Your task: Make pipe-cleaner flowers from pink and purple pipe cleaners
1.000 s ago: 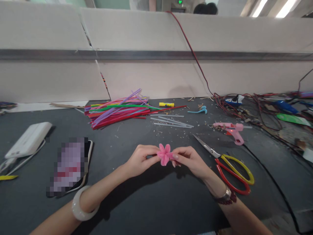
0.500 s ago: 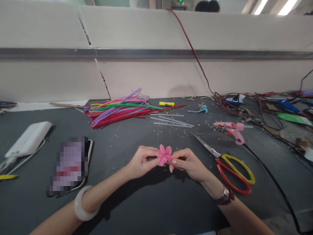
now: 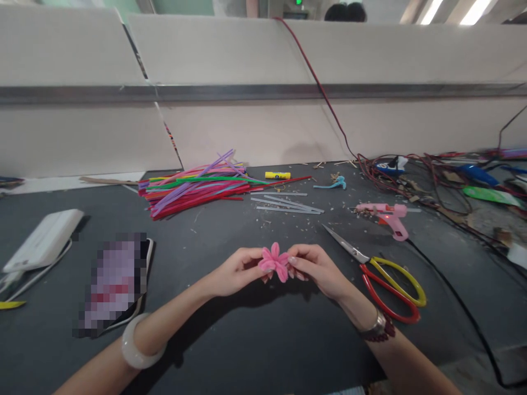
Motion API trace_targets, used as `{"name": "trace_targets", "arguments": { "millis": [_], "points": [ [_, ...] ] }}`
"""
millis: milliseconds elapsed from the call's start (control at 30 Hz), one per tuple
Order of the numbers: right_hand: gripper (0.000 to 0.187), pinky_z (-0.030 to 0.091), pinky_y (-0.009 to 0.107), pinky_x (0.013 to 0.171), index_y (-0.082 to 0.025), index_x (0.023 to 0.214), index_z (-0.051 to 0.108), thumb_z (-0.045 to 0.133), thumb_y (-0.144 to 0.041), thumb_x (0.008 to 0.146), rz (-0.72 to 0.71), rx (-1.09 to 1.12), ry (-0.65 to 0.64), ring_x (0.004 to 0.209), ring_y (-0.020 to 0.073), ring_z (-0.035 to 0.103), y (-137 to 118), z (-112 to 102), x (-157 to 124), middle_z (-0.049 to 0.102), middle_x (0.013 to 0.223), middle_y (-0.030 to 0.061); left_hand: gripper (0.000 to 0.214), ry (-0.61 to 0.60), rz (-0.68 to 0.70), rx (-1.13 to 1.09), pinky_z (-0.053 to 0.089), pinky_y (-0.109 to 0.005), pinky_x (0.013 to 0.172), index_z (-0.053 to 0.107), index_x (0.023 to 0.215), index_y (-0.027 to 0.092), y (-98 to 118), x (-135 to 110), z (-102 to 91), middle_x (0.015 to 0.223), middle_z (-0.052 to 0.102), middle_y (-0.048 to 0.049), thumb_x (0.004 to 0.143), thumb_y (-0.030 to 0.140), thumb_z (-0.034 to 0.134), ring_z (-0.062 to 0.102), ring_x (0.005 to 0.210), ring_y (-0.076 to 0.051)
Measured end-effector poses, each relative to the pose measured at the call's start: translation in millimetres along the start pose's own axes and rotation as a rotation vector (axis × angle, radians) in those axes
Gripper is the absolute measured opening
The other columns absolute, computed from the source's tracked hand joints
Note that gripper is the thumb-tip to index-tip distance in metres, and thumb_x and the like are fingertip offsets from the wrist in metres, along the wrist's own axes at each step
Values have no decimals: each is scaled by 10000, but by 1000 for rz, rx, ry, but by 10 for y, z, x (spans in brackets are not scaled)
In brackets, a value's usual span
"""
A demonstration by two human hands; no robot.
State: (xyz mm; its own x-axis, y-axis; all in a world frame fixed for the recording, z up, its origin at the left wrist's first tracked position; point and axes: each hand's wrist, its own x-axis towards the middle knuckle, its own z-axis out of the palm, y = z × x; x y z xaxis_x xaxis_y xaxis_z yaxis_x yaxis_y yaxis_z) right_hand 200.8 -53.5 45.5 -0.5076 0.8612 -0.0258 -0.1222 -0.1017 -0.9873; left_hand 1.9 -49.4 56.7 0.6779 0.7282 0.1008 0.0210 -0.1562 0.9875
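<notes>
Here, we pinch a pink pipe-cleaner flower (image 3: 274, 261) between the fingertips of our left hand (image 3: 234, 272) and right hand (image 3: 317, 270), both closed on it. We seem to hold it just above the dark table (image 3: 288, 340) so that its petals stay free. Red-and-yellow-handled scissors (image 3: 391, 284) and a pink glue gun (image 3: 389, 215) lie within easy reach on the right, while loose pipe cleaners (image 3: 193, 192) and clear glue sticks (image 3: 286, 202) lie farther forward among scattered scraps. A pale partition (image 3: 247, 60) runs along the far edge, a red cable (image 3: 317, 82) draped down it.
</notes>
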Motion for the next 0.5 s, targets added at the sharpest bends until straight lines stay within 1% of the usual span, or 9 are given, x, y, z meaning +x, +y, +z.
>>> {"name": "trace_targets", "arguments": {
  "millis": [100, 167, 267, 400, 500],
  "points": [
    [253, 265, 182, 438, -132, 688, 577, 545, -358, 798, -7, 16, -24, 457, 48, 377, -5, 1, 2, 515, 554, -25, 251, -51, -9, 17, 399, -223, 621, 609, 797, 110, -4, 0, -9, 696, 542, -37, 855, 299, 455, 467, 635, -107],
    [228, 262, 178, 438, -131, 694, 586, 563, -337, 789, -4, 24, -18, 453, 44, 371, -1, -1, 6, 504, 541, -33, 249, -57, -14, 21, 397, -230, 627, 613, 803, 104, -6, -2, -8, 700, 549, -43, 851, 298, 464, 471, 638, -110],
    [210, 254, 175, 429, -121, 683, 599, 584, -310, 773, 63, 75, -30, 444, 39, 370, 10, 2, 4, 527, 538, -23, 232, -39, -9, 7, 400, -236, 645, 610, 794, 106, -16, -9, -5, 724, 563, -52, 850, 282, 469, 480, 655, -115],
    [211, 229, 171, 399, -103, 663, 598, 558, -273, 781, 176, 233, -140, 437, 42, 402, 8, 18, -8, 541, 533, -2, 192, 11, -7, -5, 403, -224, 658, 604, 770, 115, -45, -22, -8, 744, 568, -51, 849, 234, 476, 495, 680, -114],
    [185, 223, 167, 392, -97, 683, 606, 576, -256, 771, 194, 312, -174, 430, 37, 405, 3, 29, -16, 550, 538, 2, 183, 9, 3, -23, 407, -214, 653, 616, 761, 118, -54, -27, -9, 742, 571, -45, 840, 228, 494, 509, 678, -111]
  ]
}}
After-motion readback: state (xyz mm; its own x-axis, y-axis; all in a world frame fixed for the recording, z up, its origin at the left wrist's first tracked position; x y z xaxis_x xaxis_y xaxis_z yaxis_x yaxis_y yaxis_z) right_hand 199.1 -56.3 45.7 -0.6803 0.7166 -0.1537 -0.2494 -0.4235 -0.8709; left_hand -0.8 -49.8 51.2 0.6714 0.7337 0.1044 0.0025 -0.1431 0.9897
